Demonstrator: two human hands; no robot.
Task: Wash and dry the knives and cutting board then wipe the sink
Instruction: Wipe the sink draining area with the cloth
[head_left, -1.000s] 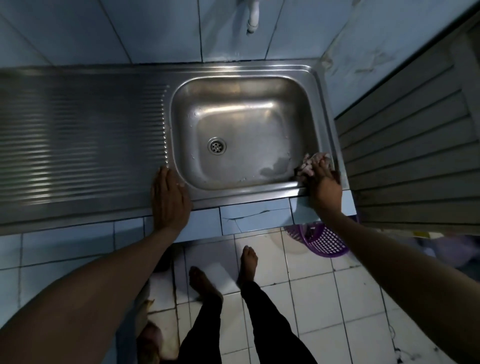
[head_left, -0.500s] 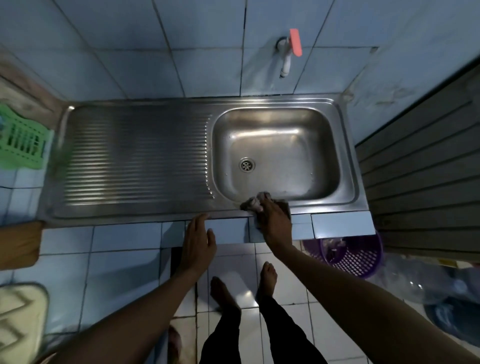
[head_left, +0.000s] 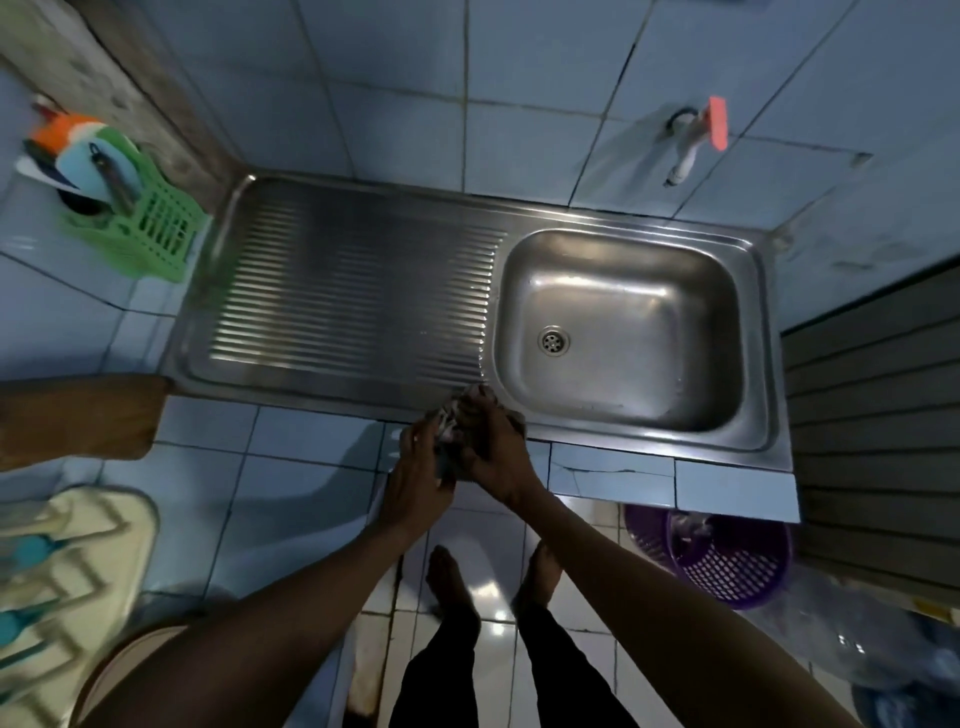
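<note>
Both hands, left hand (head_left: 415, 475) and right hand (head_left: 493, 447), keep a tight grip on the bunched cloth (head_left: 451, 421) over the sink (head_left: 363, 389) front rim, probably regathering it for wiping, while washed utensils stand in the green rack (head_left: 156, 228) on the counter.

The ribbed drainboard (head_left: 353, 291) and basin (head_left: 623, 322) lie open to reach, bounded by the green rack (head_left: 150, 228) at left and the tap (head_left: 685, 150) above.
</note>
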